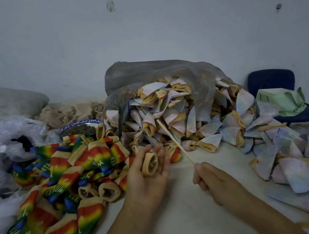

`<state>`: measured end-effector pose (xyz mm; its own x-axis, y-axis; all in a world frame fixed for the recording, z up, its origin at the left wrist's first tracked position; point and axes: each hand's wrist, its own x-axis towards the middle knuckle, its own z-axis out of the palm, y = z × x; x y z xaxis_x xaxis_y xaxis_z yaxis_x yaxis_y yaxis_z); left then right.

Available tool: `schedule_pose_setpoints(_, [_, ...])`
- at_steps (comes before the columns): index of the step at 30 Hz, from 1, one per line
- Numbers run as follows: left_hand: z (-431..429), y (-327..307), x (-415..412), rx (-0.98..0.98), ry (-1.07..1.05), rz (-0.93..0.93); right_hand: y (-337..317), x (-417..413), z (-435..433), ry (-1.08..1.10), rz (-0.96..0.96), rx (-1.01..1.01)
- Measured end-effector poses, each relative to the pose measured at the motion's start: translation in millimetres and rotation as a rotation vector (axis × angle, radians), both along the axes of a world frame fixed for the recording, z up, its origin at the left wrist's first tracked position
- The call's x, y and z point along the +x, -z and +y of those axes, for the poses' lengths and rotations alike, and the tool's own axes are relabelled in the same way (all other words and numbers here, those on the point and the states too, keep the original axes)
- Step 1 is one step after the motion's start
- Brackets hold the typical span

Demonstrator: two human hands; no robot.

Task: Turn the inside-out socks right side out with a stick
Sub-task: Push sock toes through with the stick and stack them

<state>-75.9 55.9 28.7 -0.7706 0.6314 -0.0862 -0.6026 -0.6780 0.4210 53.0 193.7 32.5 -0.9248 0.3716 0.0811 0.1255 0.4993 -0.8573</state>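
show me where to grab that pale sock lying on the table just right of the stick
I'd pinch the pale sock at its tan cuff, the thicker rolled end at its lower left, nearest the stick. Come from the near left: the cuff faces that way, while the flat pointed toe aims away right.

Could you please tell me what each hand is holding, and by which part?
The left hand holds a sock around its cuff end. The right hand grips the stick by its near end.
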Motion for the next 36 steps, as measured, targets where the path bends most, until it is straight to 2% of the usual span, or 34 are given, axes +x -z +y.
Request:
schedule_pose_setpoints(5, [-6.9,1.5,-15.2,0.053,-0.084,-0.081,1.0,6.4,8.4,-0.077,-0.144,0.230])
schedule_pose_setpoints(8, [-5.9,3.1,-18.8,0.046,-0.126,-0.140,2.3,6.3,11.6,-0.040,-0.165,0.399])
schedule_pose_setpoints(12, [-4.1,4.2,-16.9,-0.005,-0.114,-0.118,5.5,3.4,12.2,0.008,-0.176,0.562])
schedule_pose_setpoints(17, [-1.4,5.2,-15.5,-0.078,-0.069,-0.058,5.6,0.3,8.3,0.015,-0.148,0.559])
schedule_pose_setpoints(25, [2.2,9.8,-20.8,-0.083,-0.106,-0.034,3.5,-0.6,3.9,-0.027,-0.119,0.545])
schedule_pose_setpoints(31, [8.6,11.3,-16.8,-0.142,-0.096,0.093,9.7,-4.4,-7.4,-0.032,-0.077,0.645])
schedule_pose_setpoints(36, [10.6,11.8,-15.7,-0.228,-0.096,0.290,11.6,-5.2,-6.7,-0.047,-0.081,0.572])
